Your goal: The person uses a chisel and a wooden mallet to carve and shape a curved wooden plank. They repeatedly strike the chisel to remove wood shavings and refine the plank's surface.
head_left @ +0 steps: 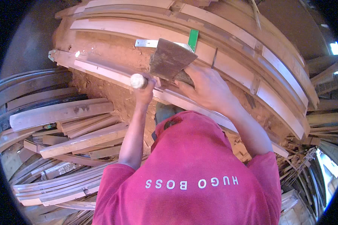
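My left hand (149, 89) is closed round a chisel (139, 81), whose pale, round handle end faces up; its blade is hidden below. It is upright over a long, pale wooden beam (101, 71) that runs from the left down to the lower right. My right hand (210, 90) grips the short handle of a dark wooden mallet (171, 58). The mallet's blocky head hangs above and just right of the chisel, apart from its end. Behind the mallet, a try square with a green stock (193, 39) and a metal blade lies across a second curved timber.
Several long curved timbers (221, 28) span the far side. A thin dark rod (214, 58) stands near the right hand. Stacked planks (64, 112) fill the left, and thin wood strips (300, 161) lie heaped at the right. Brown dirt floor (105, 45) shows between the timbers.
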`<state>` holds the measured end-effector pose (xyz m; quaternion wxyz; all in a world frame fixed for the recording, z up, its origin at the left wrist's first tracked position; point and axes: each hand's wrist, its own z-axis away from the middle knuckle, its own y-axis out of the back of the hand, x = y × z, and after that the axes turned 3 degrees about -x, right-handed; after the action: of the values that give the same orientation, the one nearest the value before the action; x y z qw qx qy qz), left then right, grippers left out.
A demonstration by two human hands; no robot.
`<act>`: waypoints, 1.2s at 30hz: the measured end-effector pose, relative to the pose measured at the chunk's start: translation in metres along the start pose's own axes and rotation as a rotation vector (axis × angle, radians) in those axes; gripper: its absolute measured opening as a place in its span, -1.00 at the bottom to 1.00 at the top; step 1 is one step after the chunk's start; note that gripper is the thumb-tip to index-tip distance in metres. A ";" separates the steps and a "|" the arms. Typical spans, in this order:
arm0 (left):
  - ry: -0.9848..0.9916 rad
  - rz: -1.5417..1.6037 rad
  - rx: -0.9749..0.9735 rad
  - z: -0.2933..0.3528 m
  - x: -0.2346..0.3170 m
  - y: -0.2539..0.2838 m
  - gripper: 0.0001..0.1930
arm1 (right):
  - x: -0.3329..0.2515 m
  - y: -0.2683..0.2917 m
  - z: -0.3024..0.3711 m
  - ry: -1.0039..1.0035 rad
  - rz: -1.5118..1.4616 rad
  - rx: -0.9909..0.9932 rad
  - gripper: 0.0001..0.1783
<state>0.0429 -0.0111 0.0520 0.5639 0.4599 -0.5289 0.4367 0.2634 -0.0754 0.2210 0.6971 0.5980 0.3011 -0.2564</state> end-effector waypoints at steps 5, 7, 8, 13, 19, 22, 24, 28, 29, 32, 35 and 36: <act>-0.041 0.007 -0.011 0.004 -0.008 -0.006 -0.89 | 0.004 -0.004 0.003 -0.002 -0.035 0.002 -0.63; 0.019 0.053 -0.002 0.005 -0.012 -0.009 -0.90 | 0.004 -0.005 0.004 -0.019 -0.041 -0.012 -0.63; 0.047 0.075 0.005 0.005 -0.015 -0.009 -0.90 | 0.003 -0.005 0.004 -0.021 -0.037 -0.020 -0.63; -0.022 -0.073 -0.029 0.009 -0.032 -0.004 -0.94 | 0.002 -0.006 0.005 0.033 -0.024 0.004 -0.64; -0.041 0.114 -0.034 0.018 -0.040 -0.009 -0.77 | -0.025 0.004 0.001 0.162 -0.033 0.069 -0.68; 0.066 0.304 -0.040 0.020 -0.094 0.007 -0.72 | -0.040 -0.004 -0.002 0.265 0.007 0.081 -0.69; 0.028 0.016 -0.161 0.018 -0.092 0.008 -0.68 | -0.024 -0.022 -0.002 0.239 0.084 -0.004 -0.68; -0.010 -0.206 -0.180 0.030 -0.072 0.002 -0.49 | -0.007 -0.025 -0.007 0.215 0.258 -0.134 -0.66; 0.008 -0.141 -0.130 0.032 -0.066 -0.002 -0.47 | -0.014 -0.019 -0.006 0.227 0.217 -0.109 -0.64; 0.096 0.135 -0.096 0.029 -0.082 -0.003 -0.63 | -0.023 -0.023 -0.001 0.265 0.070 0.013 -0.62; 0.092 -0.033 -0.169 0.024 -0.091 0.006 -0.62 | -0.004 -0.040 -0.003 0.177 0.241 -0.138 -0.60; 0.018 -0.187 -0.178 0.022 -0.091 0.008 -0.65 | 0.004 -0.043 -0.004 0.128 0.352 -0.237 -0.60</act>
<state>0.0257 -0.0312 -0.0378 0.6455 0.4515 -0.5151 0.3379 0.2350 -0.0776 0.1884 0.7760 0.5703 0.2638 -0.0551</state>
